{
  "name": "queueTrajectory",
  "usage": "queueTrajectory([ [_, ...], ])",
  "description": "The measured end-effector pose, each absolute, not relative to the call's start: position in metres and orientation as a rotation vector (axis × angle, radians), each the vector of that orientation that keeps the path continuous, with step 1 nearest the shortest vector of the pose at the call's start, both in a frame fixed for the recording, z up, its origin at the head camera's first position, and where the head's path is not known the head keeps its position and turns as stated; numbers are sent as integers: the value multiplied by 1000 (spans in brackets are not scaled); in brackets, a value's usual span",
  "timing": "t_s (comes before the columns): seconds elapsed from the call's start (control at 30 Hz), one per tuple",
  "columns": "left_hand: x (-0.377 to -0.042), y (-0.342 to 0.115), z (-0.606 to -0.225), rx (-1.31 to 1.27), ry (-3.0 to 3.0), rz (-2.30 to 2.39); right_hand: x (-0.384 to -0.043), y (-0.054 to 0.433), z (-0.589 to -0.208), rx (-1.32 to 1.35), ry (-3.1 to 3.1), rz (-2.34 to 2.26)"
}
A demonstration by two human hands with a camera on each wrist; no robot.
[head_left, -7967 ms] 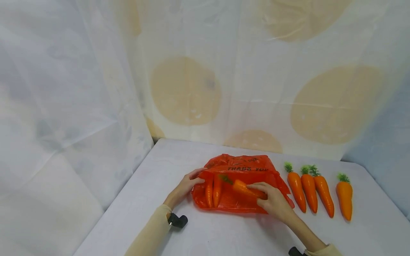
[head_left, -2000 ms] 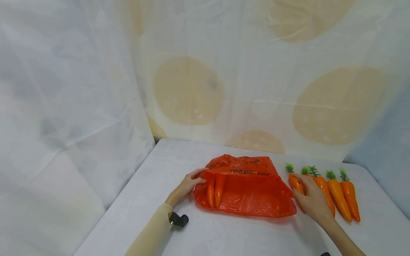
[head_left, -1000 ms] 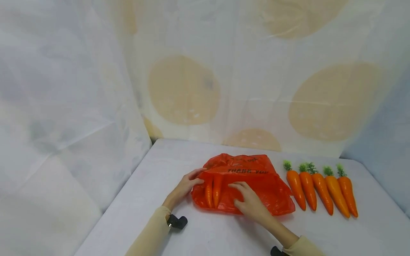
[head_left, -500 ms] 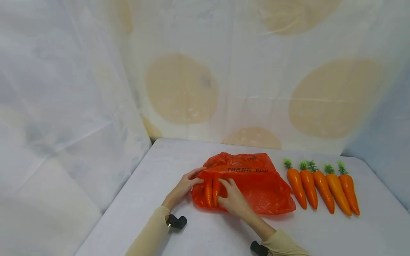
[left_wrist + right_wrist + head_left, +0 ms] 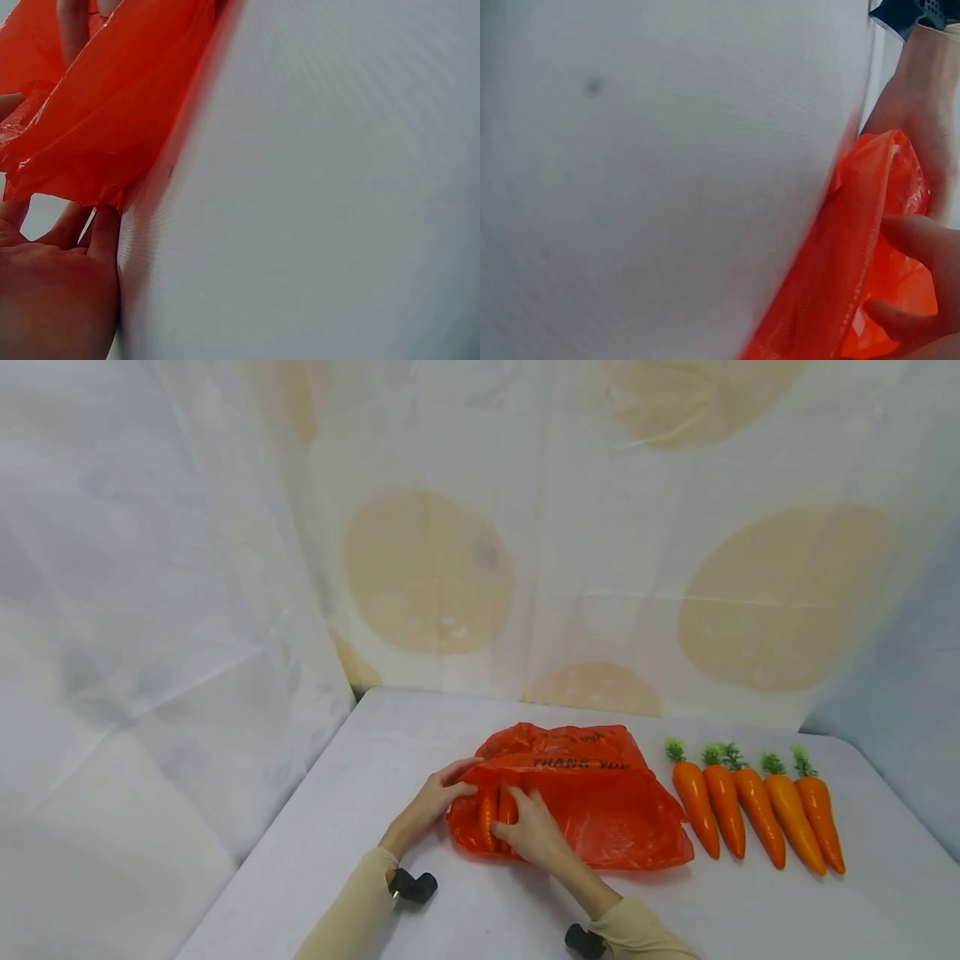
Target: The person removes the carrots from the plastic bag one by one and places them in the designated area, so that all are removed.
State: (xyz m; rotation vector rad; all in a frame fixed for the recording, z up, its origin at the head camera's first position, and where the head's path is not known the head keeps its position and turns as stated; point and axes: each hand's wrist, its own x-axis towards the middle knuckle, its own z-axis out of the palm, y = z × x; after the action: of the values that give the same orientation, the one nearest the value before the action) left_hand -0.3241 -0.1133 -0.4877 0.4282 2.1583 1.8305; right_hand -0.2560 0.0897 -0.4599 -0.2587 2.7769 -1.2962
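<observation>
A red plastic bag [image 5: 615, 827] printed "THANK YOU" lies on the table with its mouth toward me. Inside, at its left end, are two orange carrots: a left carrot [image 5: 487, 822] and, beside it, a right carrot [image 5: 507, 810]. My left hand [image 5: 431, 797] grips the bag's left edge, thumb in front; in the left wrist view its fingers [image 5: 105, 229] go under the plastic. My right hand [image 5: 536, 831] reaches into the bag mouth, fingers and thumb around the right carrot, partly covering it. In the right wrist view the carrots are hidden.
Several carrots with green tops, among them the nearest carrot [image 5: 696, 806] and the outermost carrot [image 5: 821, 822], lie in a row on the white table [image 5: 480, 918] right of the bag. Patterned sheeting [image 5: 600, 635] hangs behind and at the sides.
Earlier my right hand held a carrot in the bag; one more carrot now lies in the row. The hand has since returned leftward into the bag to the right carrot. My left hand stayed.
</observation>
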Motion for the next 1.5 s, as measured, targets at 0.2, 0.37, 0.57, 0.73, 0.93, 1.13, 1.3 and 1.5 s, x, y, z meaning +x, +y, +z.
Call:
queueTrajectory([
  [0.2,-323,-112,-487,428,2154,1830,-255,92,-463,-224,2724,-1287],
  [0.37,-324,-111,-489,414,2161,1833,-256,94,-462,-213,2720,-1271],
  [0.57,-326,-112,-488,416,2147,1839,-257,94,-461,-213,2753,-1235],
  [0.73,-326,-113,-484,421,2152,1832,-257,93,-459,-209,2797,-1208],
  [0.93,-326,-113,-487,439,2147,1841,-257,92,-459,-172,2818,-1195],
  [1.13,-325,-114,-488,444,2145,1829,-259,95,-457,-216,2898,-1120],
  [1.3,-326,-113,-486,445,2156,1824,-261,96,-450,-237,2951,-1047],
  [1.5,-325,-113,-486,441,2156,1836,-262,98,-445,-238,2940,-1017],
])
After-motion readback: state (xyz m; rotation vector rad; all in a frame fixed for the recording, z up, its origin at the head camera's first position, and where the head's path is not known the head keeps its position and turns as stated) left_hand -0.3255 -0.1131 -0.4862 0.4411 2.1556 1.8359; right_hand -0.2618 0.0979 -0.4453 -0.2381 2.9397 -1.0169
